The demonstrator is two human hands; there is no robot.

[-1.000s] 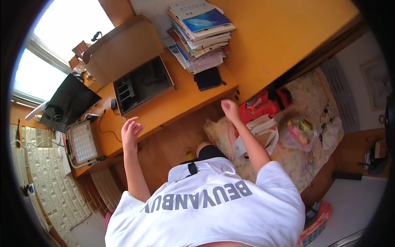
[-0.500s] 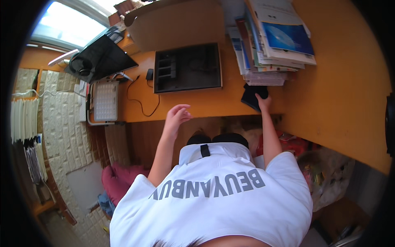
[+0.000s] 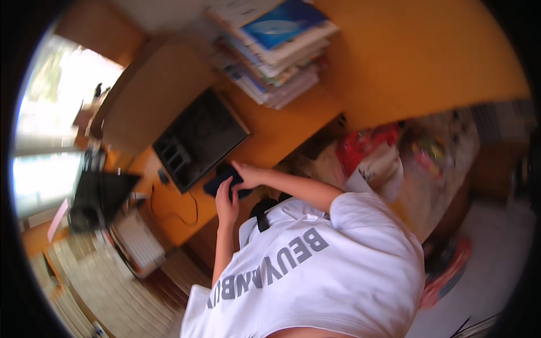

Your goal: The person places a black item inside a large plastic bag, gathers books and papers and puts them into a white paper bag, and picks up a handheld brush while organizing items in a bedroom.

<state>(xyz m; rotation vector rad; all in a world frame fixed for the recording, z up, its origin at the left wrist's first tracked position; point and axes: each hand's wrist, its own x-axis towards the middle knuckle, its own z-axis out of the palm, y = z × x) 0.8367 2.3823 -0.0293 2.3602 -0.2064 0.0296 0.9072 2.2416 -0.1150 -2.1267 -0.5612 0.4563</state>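
since half a second ago, the dark pouch [image 3: 224, 170] has left its place below the book stack and come across to my left, in front of my body; my left grip has come over to meet it. my right grip [image 3: 249, 176] is clamped on the pouch's right side. my left grip [image 3: 226, 204] has its fingers bent against the near side; blur keeps me from telling whether they are closed on it. the pouch sits between both, by the front edge of the worktop [image 3: 282, 128].

just beyond it lies the black insert [image 3: 194, 141] of an open cardboard box [image 3: 152, 93], lid raised behind. to the left are a small black adapter [image 3: 163, 176] and a looping cable [image 3: 176, 219], then a dark monitor [image 3: 107, 191]. farther back rises the book stack [image 3: 276, 50], blue cover on top. off to my right, a red bag [image 3: 360, 145] rests on the bed [image 3: 445, 186].
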